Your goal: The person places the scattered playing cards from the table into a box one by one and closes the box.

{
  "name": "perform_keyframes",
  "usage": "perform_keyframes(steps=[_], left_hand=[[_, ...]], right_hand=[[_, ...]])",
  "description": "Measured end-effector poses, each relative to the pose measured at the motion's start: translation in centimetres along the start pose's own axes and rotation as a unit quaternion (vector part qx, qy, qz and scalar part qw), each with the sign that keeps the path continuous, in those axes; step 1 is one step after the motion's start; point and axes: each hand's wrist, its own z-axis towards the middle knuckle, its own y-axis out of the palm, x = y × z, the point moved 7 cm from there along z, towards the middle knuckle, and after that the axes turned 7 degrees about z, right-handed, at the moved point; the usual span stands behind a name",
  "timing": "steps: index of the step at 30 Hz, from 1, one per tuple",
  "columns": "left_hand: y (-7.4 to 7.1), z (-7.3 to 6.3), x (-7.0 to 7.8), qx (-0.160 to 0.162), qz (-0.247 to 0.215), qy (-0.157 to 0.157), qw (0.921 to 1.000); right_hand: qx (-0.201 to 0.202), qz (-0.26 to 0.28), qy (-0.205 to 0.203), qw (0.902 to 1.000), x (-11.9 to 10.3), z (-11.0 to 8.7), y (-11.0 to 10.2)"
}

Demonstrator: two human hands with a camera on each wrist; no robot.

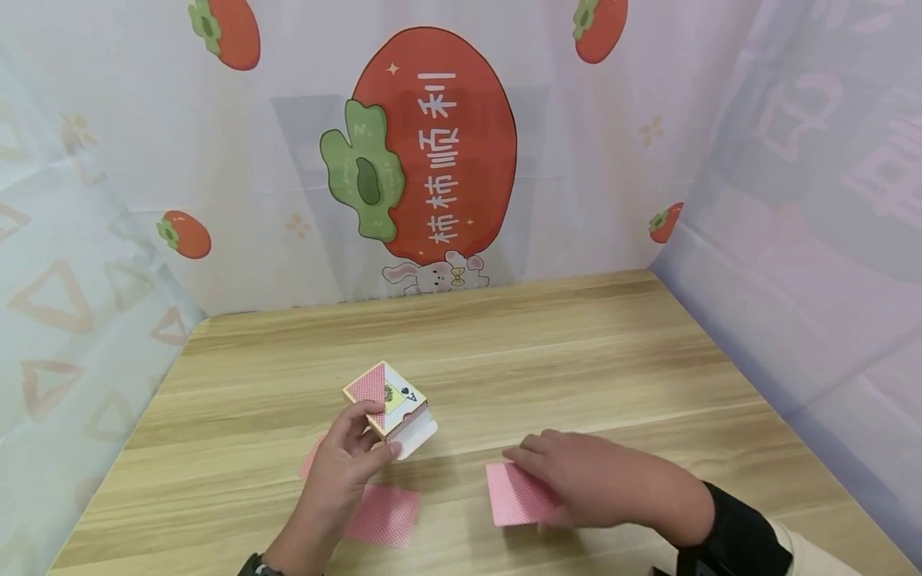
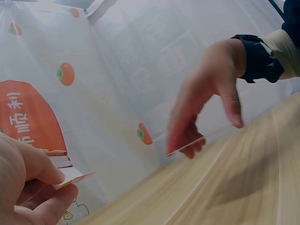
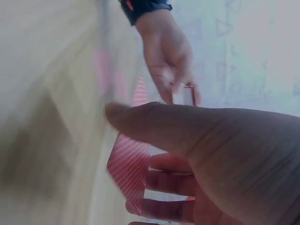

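My left hand (image 1: 333,472) grips a playing card box (image 1: 406,404) above the table, thumb on the near side and fingers around it. The box shows an ace on its face, and its white flap (image 1: 418,434) hangs open toward the right. Card edges (image 2: 61,161) show inside the box in the left wrist view. To the right, my right hand (image 1: 601,484) holds a red-patterned playing card (image 1: 513,498) just over the table. In the right wrist view that card (image 3: 129,166) lies between the thumb and fingers, and the thumb hides part of it.
One red-backed card (image 1: 385,516) lies on the wooden table (image 1: 547,352) beside my left wrist. Another card (image 1: 310,458) is partly hidden behind the left hand. Printed cloth (image 1: 576,144) hangs behind the table and along both sides.
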Motion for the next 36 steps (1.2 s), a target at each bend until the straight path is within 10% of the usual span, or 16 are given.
perform_keyframes(steps=[12, 36], left_hand=[[0.2, -0.1, 0.7, 0.011, -0.003, 0.016, 0.9998], [1.1, -0.3, 0.6, -0.01, -0.005, 0.017, 0.9998]], right_hand=[[0.065, -0.008, -0.065, 0.9957, -2.1, 2.7, -4.1], [0.114, -0.041, -0.06, 0.9908, -2.7, 5.0, -5.2]])
